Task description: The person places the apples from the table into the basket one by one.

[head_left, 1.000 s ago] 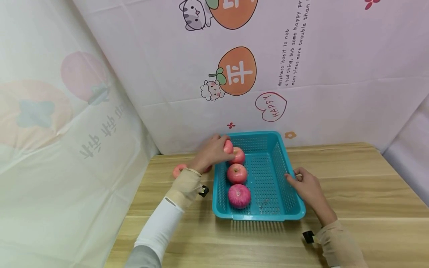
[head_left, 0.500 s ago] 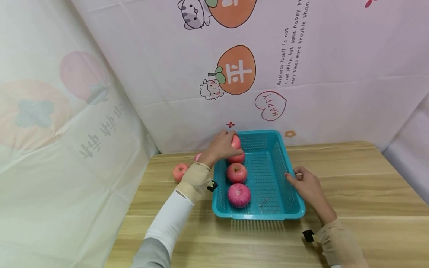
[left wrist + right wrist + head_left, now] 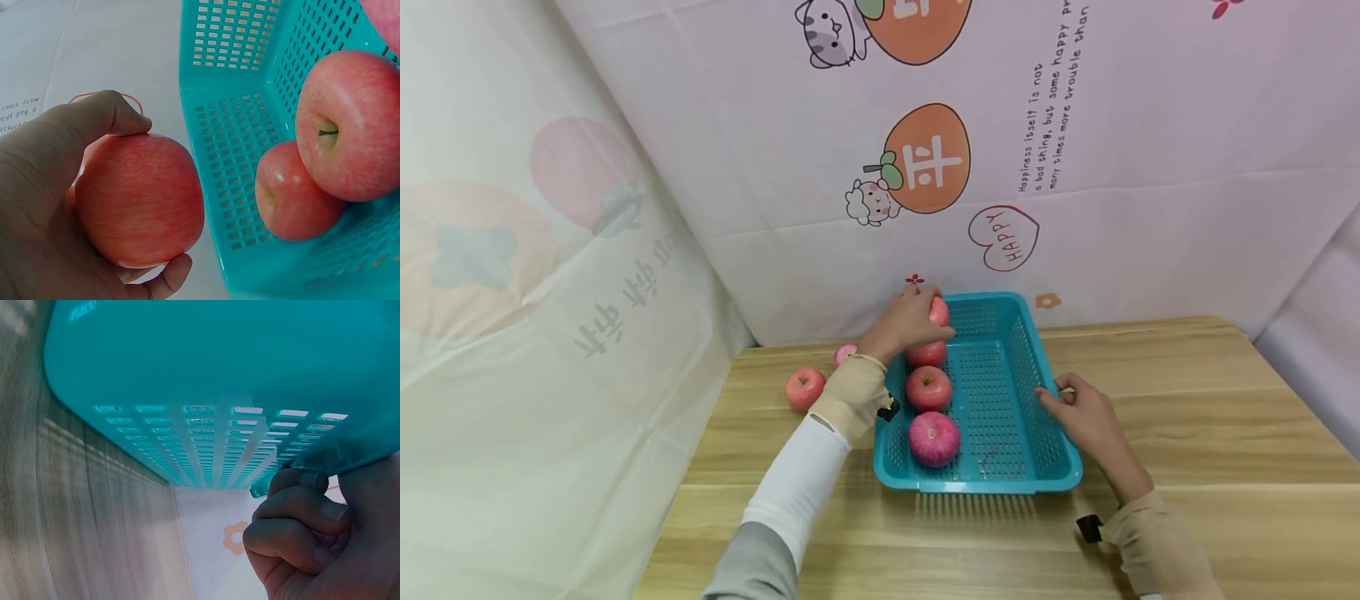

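My left hand (image 3: 906,323) holds a red apple (image 3: 142,199) above the far left part of a turquoise plastic basket (image 3: 1043,350). Thumb and fingers wrap its sides in the left wrist view. Below the hand, three apples stand in a row along the basket's left side: a deep pink one (image 3: 934,438) nearest, a red one (image 3: 928,388) in the middle, and a partly covered one (image 3: 927,354) behind. My right hand (image 3: 1086,421) grips the basket's right rim, thumb on top and fingers curled beneath, as the right wrist view (image 3: 300,525) also shows from below.
Left of the basket, an apple (image 3: 805,388) lies on the wooden table (image 3: 1187,417), and a pinkish fruit (image 3: 845,354) is partly hidden behind the left wrist. A printed white curtain (image 3: 1112,242) hangs behind the table's far edge, another at the left.
My left hand has moved right and slightly farther away with the apple, from the basket's left rim to over its inside. My right hand has stayed on the rim.
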A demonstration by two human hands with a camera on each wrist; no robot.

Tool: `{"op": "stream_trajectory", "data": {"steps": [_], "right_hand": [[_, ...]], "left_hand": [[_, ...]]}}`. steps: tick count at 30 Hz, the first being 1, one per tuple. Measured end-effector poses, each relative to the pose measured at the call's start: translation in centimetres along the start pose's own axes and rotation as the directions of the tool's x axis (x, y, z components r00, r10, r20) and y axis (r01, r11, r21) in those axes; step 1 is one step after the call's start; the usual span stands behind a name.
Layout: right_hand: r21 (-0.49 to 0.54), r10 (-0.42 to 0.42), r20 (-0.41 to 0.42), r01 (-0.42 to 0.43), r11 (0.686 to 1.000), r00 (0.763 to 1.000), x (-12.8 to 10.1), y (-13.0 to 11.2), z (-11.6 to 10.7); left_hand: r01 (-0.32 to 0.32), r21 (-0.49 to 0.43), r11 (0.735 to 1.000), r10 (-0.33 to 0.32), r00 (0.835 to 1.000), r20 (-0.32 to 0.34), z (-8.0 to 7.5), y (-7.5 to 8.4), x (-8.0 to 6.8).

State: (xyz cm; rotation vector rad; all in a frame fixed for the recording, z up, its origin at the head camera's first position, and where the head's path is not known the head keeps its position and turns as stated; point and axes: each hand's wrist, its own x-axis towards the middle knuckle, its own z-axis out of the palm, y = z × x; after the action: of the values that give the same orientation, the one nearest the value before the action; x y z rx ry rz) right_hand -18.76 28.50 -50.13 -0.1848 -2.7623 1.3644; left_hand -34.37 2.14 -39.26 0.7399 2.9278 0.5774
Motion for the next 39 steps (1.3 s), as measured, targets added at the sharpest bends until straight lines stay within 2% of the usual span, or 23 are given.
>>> {"op": "stream_trajectory", "data": {"steps": [7,17,30,39], "right_hand": [[-0.006,0.008,-0.005,-0.008,1.0,1.0,-0.1,-0.1,0.0],[0.006,-0.003,-0.016,0.003,1.0,1.0,0.1,0.1,0.1],[0.001,-0.014,-0.024,0.014,1.0,1.0,0.1,0.2,0.1],[0.003,-0.011,-0.008,0.011,1.0,1.0,0.1,0.0,0.0]], "left_hand": [[-0.001,0.012,1.0,0.001,1.0,0.014,0.3,0.6,0.7],[-0.035,0.073,0.997,0.036,0.999,-0.016,1.0,1.1,1.7],[-0.029,0.089,0.996,0.03,0.999,-0.011,2.3,1.5,3.0],[-0.01,0.075,0.997,0.009,1.0,0.006,2.9,1.7,3.3]]}}
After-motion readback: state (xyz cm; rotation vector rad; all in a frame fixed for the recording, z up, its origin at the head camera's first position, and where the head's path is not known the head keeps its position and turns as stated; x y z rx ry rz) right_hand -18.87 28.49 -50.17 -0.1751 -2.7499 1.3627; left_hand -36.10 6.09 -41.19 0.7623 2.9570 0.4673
